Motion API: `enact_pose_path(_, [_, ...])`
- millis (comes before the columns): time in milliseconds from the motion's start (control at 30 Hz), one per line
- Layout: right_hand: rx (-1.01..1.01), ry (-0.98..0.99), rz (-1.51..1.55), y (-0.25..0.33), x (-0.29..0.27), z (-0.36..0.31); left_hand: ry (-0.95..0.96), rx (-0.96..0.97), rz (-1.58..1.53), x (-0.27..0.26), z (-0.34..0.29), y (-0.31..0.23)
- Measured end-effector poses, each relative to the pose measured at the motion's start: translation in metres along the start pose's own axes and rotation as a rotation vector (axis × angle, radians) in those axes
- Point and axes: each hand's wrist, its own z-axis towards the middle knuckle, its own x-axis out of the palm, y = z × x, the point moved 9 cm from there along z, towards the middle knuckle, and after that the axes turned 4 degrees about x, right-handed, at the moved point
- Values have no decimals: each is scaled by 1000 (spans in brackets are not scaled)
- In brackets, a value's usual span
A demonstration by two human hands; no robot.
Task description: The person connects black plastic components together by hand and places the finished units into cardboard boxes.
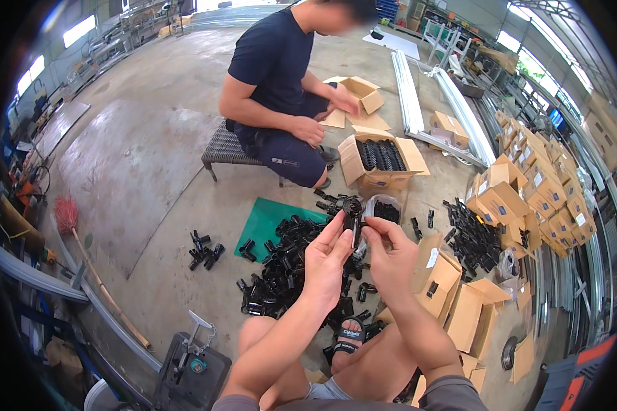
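Observation:
In front of me I hold up a black fitting [352, 207] with a round, ring-like top end. My left hand [325, 260] is closed around its lower part, thumb and fingers on either side. My right hand [392, 255] pinches at the fitting's right side, thumb against forefinger; whether a small piece sits between them I cannot make out. Beneath my hands a large heap of black fittings [274, 277] lies on the floor, partly over a green sheet [260, 222]. Just behind the held fitting stands a plastic bag [384, 207] with small black pieces inside.
Across from me a co-worker [274, 89] sits on a woven stool [230, 147] beside an open carton [380, 178] of black parts. Stacked cartons [541, 195] and another black pile [474, 236] are at right. A broom [103, 281] lies at left.

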Motion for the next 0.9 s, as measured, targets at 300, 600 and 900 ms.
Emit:
enact_pose_path(300, [4, -24, -118, -8, -9, -6, 55, 11, 78, -7, 7, 20])
enact_pose_path(600, [-38, 55, -222, -26, 7, -7, 18, 6, 99, -20, 8, 25])
enact_pose_path(900, [-116, 214, -325, -15, 18, 0, 18, -2, 48, -22, 11, 30])
